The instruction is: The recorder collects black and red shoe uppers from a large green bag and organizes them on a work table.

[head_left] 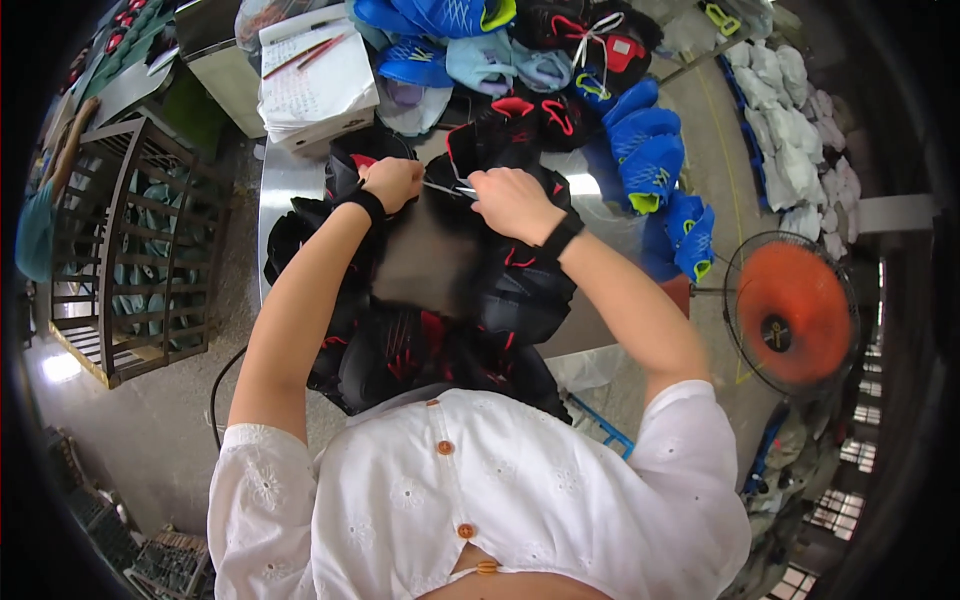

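over a metal table (pixel 425 255), hands (pixel 515 203) closed on a pale strand (pixel 442 187), black shoe uppers (pixel 380 360) crowding round, blue uppers (pixel 645 155) beyond

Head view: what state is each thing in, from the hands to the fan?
Left hand: closed on thin pale strand.
Right hand: closed at the strand's other end.
Thin pale strand: spanning the hands.
Black-and-red shoe pieces: spread around the bench.
Blue shoe pieces: heaped, overlapping.
Paper stack: written on, pens on top.
Fan: blurred, apparently spinning.
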`<state>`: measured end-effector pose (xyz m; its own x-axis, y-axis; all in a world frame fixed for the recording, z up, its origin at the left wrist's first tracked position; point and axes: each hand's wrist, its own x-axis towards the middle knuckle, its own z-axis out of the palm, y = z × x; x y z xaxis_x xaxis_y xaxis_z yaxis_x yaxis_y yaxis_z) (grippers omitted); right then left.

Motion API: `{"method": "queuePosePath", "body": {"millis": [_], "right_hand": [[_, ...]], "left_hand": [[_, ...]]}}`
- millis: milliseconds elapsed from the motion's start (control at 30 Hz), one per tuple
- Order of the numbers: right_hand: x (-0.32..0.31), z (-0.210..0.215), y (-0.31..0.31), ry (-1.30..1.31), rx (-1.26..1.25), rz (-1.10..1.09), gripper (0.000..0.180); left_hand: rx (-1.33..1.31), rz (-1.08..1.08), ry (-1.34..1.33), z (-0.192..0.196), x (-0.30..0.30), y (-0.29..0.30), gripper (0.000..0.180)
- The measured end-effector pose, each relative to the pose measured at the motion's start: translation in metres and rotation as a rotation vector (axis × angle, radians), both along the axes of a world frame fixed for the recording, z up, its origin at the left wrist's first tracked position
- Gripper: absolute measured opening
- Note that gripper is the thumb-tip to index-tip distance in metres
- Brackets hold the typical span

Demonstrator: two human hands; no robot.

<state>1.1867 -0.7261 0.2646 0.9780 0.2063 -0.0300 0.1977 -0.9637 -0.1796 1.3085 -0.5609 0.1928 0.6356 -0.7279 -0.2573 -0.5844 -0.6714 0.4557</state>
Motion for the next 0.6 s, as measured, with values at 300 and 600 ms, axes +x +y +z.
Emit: {"method": "queuePosePath", "body": {"millis": [300,600], "right_hand": [[0.046,-0.004,0.027,0.190,-0.359,-0.034,0.017],[0.052,0.025,0.023,0.311,-0.269,-0.159,0.018]], "left_hand": [[-0.066,0.008,-0.018,0.011,-0.004,0.000,0.014],[-0.145,0.008,-0.038,0.014,-0.001,0.010,0.012]]}}
